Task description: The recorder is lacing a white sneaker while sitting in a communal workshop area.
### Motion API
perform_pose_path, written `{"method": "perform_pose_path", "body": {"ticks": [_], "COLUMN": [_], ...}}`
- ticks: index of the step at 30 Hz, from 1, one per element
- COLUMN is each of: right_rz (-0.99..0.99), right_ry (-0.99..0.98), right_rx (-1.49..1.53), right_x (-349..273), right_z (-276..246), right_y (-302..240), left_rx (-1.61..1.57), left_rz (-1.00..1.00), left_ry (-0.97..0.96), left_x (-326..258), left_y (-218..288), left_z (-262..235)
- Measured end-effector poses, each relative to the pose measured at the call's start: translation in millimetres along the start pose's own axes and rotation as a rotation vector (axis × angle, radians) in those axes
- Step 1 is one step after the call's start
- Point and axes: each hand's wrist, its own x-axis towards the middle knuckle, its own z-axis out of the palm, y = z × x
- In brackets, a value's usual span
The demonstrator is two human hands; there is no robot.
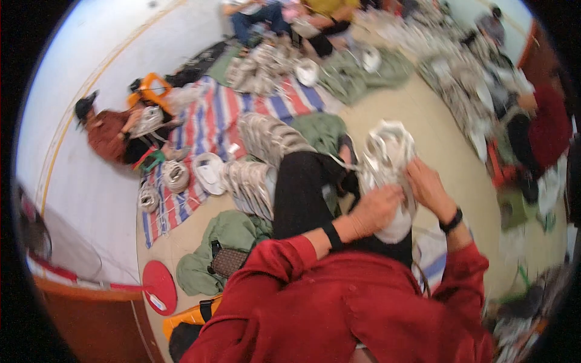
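Both hands are wrapped around a white shoe [387, 175] held over the lap: left hand [376, 209] gripping its lower side, right hand [427, 186] clamped on the right edge. Just left of the knee sit rows of stacked shoes [257, 175] on a striped mat [212, 121], with a green cloth [224, 236] nearer by.

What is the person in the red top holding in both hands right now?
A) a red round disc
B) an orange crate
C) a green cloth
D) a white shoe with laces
D: the left hand and the right hand both grip a white shoe with laces, held up over the person's black-trousered knee.
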Motion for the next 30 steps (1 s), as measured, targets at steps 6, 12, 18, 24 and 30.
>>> {"method": "perform_pose_path", "body": {"ticks": [6,12,18,24,30], "right_rz": [0.007,0.073,0.405,0.842,0.974], "right_ry": [0.023,-0.100,-0.035,0.092,0.239], "right_rx": [0.114,0.093,0.002,-0.240,0.240], "right_x": [-3,-23,-106,-303,-317], "right_z": [-5,-10,-41,-36,-5], "right_y": [-14,-19,-5,56,54], "left_rx": [0.068,0.061,0.042,0.040,0.040], "left_rz": [0.006,0.031,0.018,0.054,0.036], "left_ry": [-0.017,-0.055,-0.063,-0.066,-0.098], "left_x": [11,11,9,13,11], "left_y": [4,10,8,8,8], "left_z": [-11,-12,-15,-13,-15]}}
